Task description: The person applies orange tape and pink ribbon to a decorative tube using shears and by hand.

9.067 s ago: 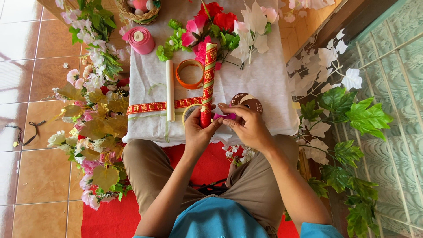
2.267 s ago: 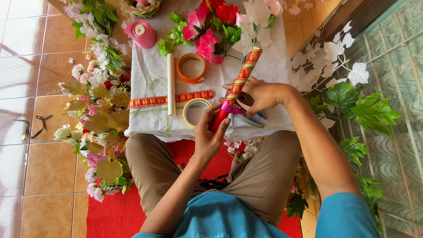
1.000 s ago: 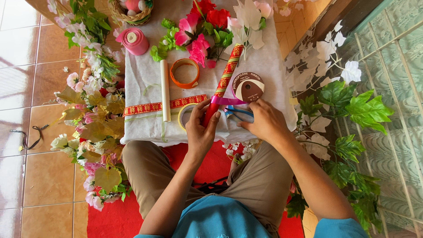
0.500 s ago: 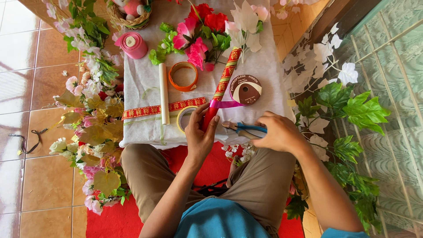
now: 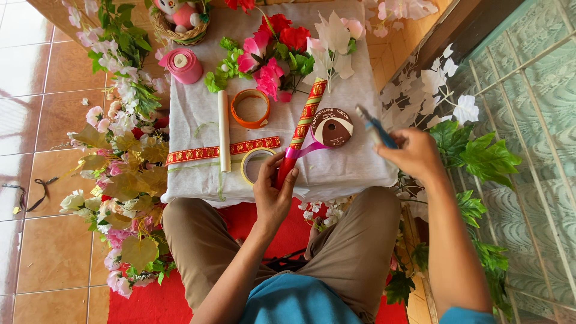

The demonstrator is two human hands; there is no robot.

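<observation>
Ribbon-wrapped stem (image 5: 303,129) in left hand (image 5: 273,195)

Feed looked bright and evenly lit from my end, soft daylight with barely any hard shadows. I caught a pale sheen on the floor tiles (image 5: 36,66) at the left. The scissors (image 5: 377,127) were motion-blurred, and the edges bent a little from the wide lens.

Ribbon-wrapped bouquet stem (image 5: 303,129) lies diagonal; blue-handled scissors (image 5: 377,127) raised.
</observation>
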